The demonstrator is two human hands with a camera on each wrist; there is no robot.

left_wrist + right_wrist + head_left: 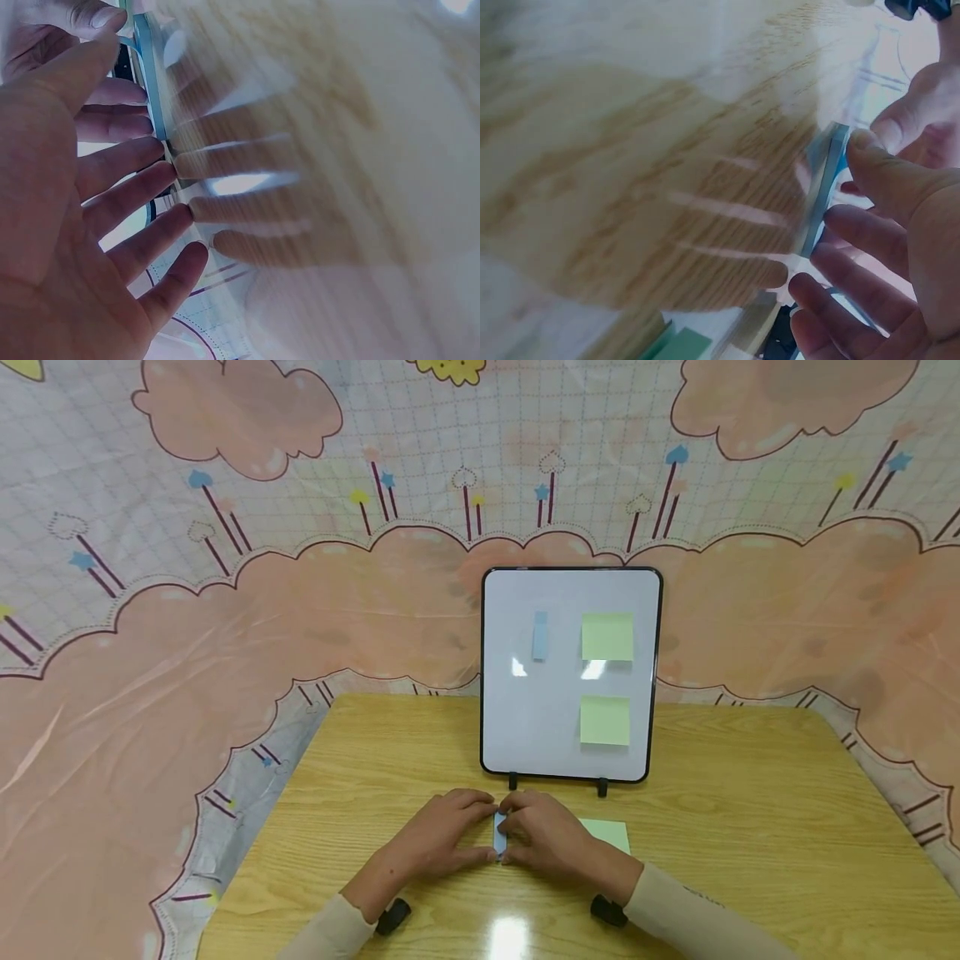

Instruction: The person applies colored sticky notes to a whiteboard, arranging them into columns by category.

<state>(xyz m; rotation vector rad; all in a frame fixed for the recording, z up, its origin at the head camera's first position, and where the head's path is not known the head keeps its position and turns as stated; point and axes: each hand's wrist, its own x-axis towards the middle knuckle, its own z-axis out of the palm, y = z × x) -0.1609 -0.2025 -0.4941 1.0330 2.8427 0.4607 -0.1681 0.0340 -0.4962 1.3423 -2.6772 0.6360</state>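
A narrow blue sticky note (500, 837) lies upright to my view on the wooden table, between my two hands. My left hand (446, 832) holds its left side, thumb near the close end and forefinger at the far end. From the other side my right hand (551, 837) grips it with thumb and bent fingers. In the left wrist view the blue note (152, 82) shows edge-on beyond the thumb, with the other left fingers spread toward the tabletop. The right wrist view shows the blue note (826, 187) along the right thumb and fingertips, its far side partly hidden.
Behind the hands a whiteboard (555, 710) stands on small black feet. It bears one narrow blue note (540, 636) and two green notes, upper (607, 637) and lower (604, 721). Another green note (606, 833) lies on the table (735, 827), partly behind my right hand.
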